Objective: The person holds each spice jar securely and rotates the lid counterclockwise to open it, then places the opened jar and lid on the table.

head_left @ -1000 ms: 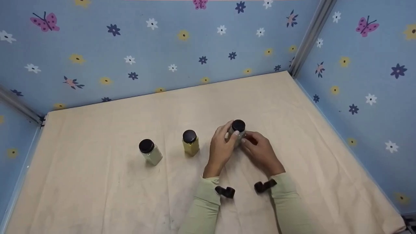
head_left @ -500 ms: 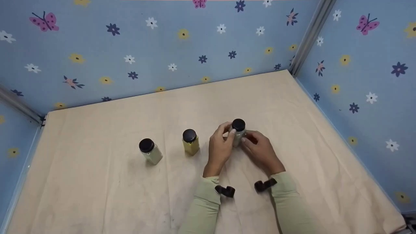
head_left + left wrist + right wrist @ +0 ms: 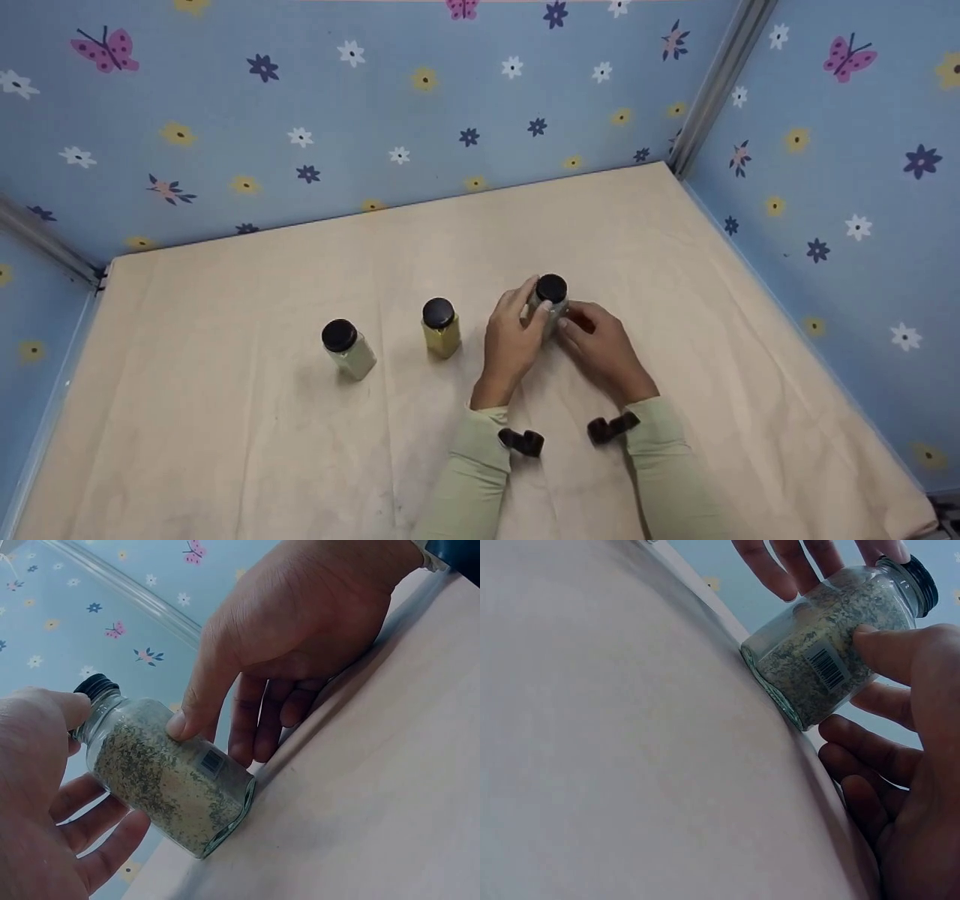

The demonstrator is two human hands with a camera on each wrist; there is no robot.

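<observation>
A glass spice jar (image 3: 551, 289) with a black lid stands upright on the cloth, between the two hands. Mixed pale and green flakes fill most of it in the left wrist view, where its barcode label (image 3: 211, 763) also shows. My left hand (image 3: 508, 346) pinches the jar near its neck, thumb on the near side, other fingers spread beside the glass. My right hand (image 3: 606, 354) holds the lower body between thumb and forefinger; its remaining fingers curl close to the cloth in the right wrist view. Part of the jar's body is hidden behind the left thumb in the head view.
Left of the hands stands a black-lidded jar with yellow contents (image 3: 442, 336). Farther left is another black-lidded jar with pale green contents (image 3: 354, 360). A beige cloth (image 3: 225, 420) covers the table, and blue flowered panels (image 3: 420, 112) border its back and sides.
My left thumb and fingers shifted slightly off the jar half a second ago, then came back around its upper part. The jar and my right hand stay in nearly the same place.
</observation>
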